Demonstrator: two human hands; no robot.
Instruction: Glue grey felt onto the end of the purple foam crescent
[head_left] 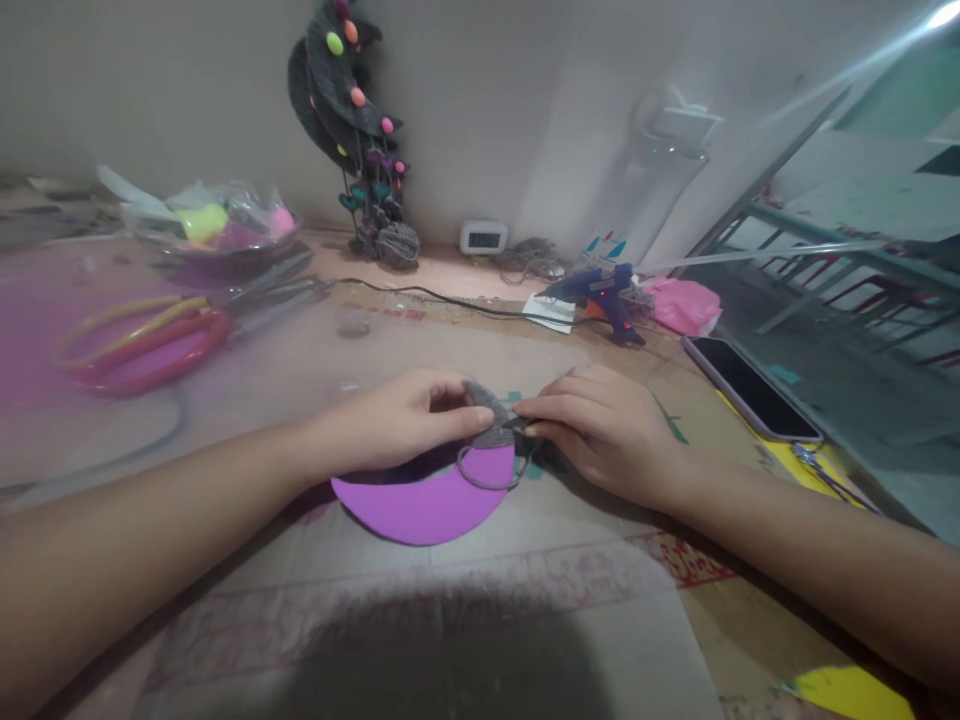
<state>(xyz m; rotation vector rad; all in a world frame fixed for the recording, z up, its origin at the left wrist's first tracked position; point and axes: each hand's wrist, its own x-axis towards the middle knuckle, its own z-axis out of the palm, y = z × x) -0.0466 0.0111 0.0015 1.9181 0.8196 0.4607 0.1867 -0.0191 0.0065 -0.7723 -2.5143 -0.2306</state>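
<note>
A purple crescent-shaped foam piece (pixel 420 505) lies flat on the cardboard-covered table (pixel 570 640). Its upper tip is wrapped in grey yarn (pixel 491 418), and a loose loop of that yarn hangs over the purple part. My left hand (pixel 397 420) presses on the crescent, fingers closed over the wrapped tip. My right hand (pixel 600 425) pinches the grey yarn strand just right of the tip, fingers pressed together.
A blue glue gun (pixel 600 295) with its black cord rests behind, beside pink plastic (pixel 682 305). A phone (pixel 750 385) lies at the right. Coloured rings (pixel 142 340), scissors and a bag of bits (pixel 210 225) sit left. A yarn-wrapped crescent decoration (pixel 345 110) leans on the wall.
</note>
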